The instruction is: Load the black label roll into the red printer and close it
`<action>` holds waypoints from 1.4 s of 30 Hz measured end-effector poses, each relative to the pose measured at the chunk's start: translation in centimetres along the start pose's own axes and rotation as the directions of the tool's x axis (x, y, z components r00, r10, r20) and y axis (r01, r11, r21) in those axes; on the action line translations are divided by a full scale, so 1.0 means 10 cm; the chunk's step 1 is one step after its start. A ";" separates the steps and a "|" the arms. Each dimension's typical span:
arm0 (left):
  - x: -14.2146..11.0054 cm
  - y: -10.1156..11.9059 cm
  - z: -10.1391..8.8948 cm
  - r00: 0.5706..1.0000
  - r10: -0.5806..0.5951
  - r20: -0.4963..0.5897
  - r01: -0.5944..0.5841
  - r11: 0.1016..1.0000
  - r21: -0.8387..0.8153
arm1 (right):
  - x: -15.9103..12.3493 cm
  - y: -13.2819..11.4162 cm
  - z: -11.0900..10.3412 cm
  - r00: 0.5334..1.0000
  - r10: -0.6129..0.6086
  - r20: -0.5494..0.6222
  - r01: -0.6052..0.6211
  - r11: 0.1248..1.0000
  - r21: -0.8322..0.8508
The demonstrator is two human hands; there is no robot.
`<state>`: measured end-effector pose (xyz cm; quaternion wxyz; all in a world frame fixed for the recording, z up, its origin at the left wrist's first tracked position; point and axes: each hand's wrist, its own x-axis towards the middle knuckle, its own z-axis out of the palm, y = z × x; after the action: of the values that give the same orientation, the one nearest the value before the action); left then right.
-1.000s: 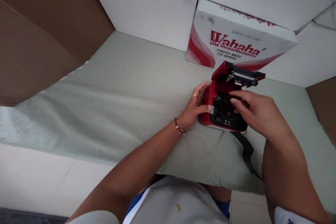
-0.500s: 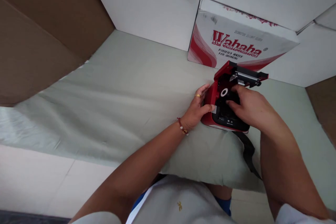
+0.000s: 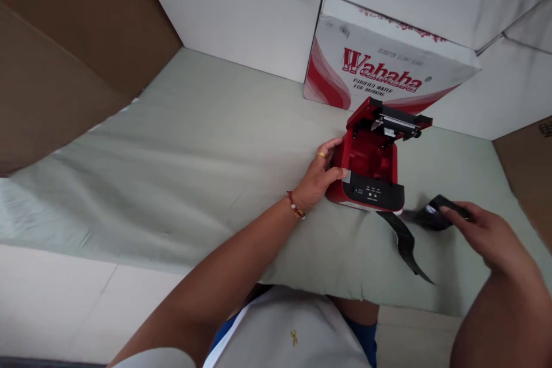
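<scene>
A small red and black printer point(image 3: 376, 195) sits on the cloth-covered surface, its lid point(image 3: 394, 121) raised and its red inner bay exposed with no roll in it. My left hand point(image 3: 317, 179) grips the printer's left side, thumb on the front corner and fingers along the wall. To the right of the printer, my right hand point(image 3: 491, 233) pinches a black roll point(image 3: 433, 215) just above the cloth; motion blurs it slightly. A black strip point(image 3: 404, 241) extends from beneath the printer's front toward me. Whether it joins the roll, I cannot tell.
Behind the printer stands a white and red Wahaha water carton point(image 3: 383, 72), with white boxes point(image 3: 241, 6) around it. Brown cardboard point(image 3: 77, 69) walls in the left, and another brown box point(image 3: 528, 167) the right. Pale green cloth point(image 3: 194, 144) covers the work surface.
My right hand has lifted the black roll out of the printer's bay and carried it right and toward me. My left hand keeps its hold on the printer.
</scene>
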<state>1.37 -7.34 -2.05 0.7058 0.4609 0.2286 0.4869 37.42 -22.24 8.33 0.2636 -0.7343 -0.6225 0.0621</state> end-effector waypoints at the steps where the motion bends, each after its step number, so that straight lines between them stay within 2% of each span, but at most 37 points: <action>1: 0.00 -0.01 0.00 1.000 0.004 0.001 -0.004 1.000 0.001 | -0.06 0.02 0.07 1.000 0.015 -0.013 -0.015 0.999 -0.044; 4: 0.01 -0.02 -0.03 1.000 0.004 0.009 -0.004 1.000 0.011 | -0.26 -0.05 0.26 0.993 -0.018 -0.115 0.008 0.996 -0.090; 5: 0.00 -0.03 -0.04 1.000 0.003 0.015 -0.003 1.000 0.018 | -0.31 -0.11 0.33 0.994 -0.051 -0.100 0.044 0.997 -0.067; 7: 0.00 -0.02 -0.05 1.000 0.005 0.021 -0.006 0.999 0.034 | -0.38 -0.25 0.47 0.991 -0.129 0.027 0.129 0.991 0.021; 9: 0.00 -0.01 -0.06 1.000 0.008 0.024 -0.009 0.999 0.037 | -0.39 -0.39 0.62 0.965 -0.200 0.167 0.180 0.975 0.129; 12: -0.01 0.01 -0.04 1.000 -0.008 0.025 0.008 1.000 0.009 | -0.33 -0.53 0.80 0.953 -0.240 0.186 0.193 0.952 0.239; 15: -0.02 0.03 -0.01 1.000 -0.029 0.006 0.029 0.998 -0.050 | -0.32 -0.58 0.85 0.959 -0.166 0.229 0.090 0.947 0.309; 18: -0.02 0.06 0.02 0.999 -0.032 -0.011 0.030 0.995 -0.093 | -0.38 -0.58 0.76 0.941 -0.009 0.338 -0.130 0.913 0.387; 20: -0.02 0.07 0.04 0.999 -0.040 -0.016 0.038 0.993 -0.111 | -0.42 -0.57 0.69 0.944 0.070 0.323 -0.220 0.862 0.457; 22: -0.02 0.08 0.05 0.999 -0.049 -0.021 0.046 0.991 -0.129 | -0.43 -0.56 0.61 0.960 0.101 0.260 -0.226 0.830 0.511; 27: -0.01 0.09 0.05 0.999 -0.050 -0.016 0.047 0.988 -0.144 | -0.31 -0.65 0.46 0.983 0.070 0.172 -0.157 0.808 0.567; 31: -0.01 0.08 0.04 0.999 -0.040 -0.005 0.039 0.991 -0.127 | -0.12 -0.95 0.36 0.984 -0.011 0.179 -0.095 0.816 0.570; 33: 0.00 0.07 0.03 0.999 -0.040 -0.010 0.038 0.992 -0.124 | -0.02 -1.15 0.34 0.980 -0.069 0.186 -0.035 0.864 0.502; 37: -0.01 0.06 0.04 0.999 -0.048 -0.023 0.044 0.989 -0.143 | 0.12 -1.44 0.35 0.971 -0.205 0.121 0.174 0.958 0.226; 39: -0.01 0.06 0.05 0.998 -0.052 -0.026 0.047 0.987 -0.155 | 0.14 -1.52 0.37 0.952 -0.295 0.077 0.282 0.948 0.148; 42: -0.01 0.06 0.06 0.998 -0.058 -0.030 0.052 0.985 -0.166 | 0.10 -1.58 0.36 0.929 -0.368 0.041 0.354 0.914 0.198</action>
<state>1.46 -7.62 -1.24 0.7508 0.3857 0.2121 0.4925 22.21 -18.86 12.86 0.3140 -0.5756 -0.7485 0.0992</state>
